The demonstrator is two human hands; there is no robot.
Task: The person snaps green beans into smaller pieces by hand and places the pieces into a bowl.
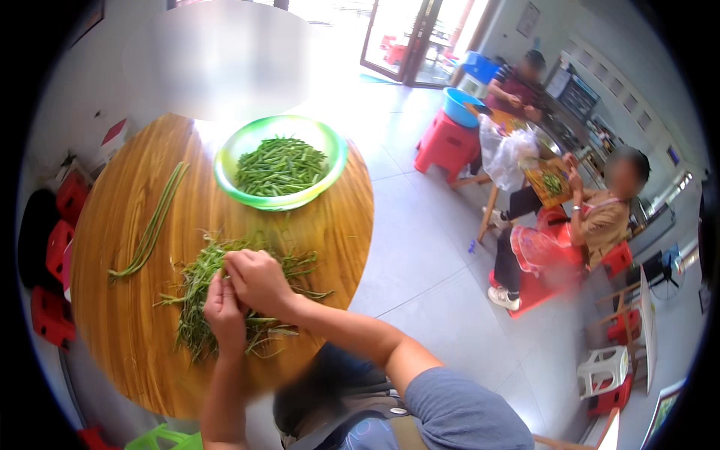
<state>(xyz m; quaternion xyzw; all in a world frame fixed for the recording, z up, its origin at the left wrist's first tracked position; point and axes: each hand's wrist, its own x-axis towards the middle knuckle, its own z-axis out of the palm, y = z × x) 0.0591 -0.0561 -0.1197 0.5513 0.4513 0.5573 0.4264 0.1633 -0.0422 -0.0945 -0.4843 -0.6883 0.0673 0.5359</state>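
My left hand (225, 309) and my right hand (261, 281) meet over a loose heap of leafy green trimmings (197, 315) on a round wooden table (129, 349). Their fingertips are pinched together around a bit of green stem (224, 272), mostly covered by the fingers. Beyond the heap stands a green-and-white plastic basin (225, 188) holding many short-cut green stem pieces (281, 166). A few long, thin green stalks (154, 225) lie side by side on the table to the left, apart from both hands.
Two people sit at a low table on the right, one with a wooden board of cut greens (551, 183). A blue basin (461, 107) rests on a red plastic stool (444, 143). More red stools (53, 318) stand left of my table. Glass doors (394, 39) are at the back.
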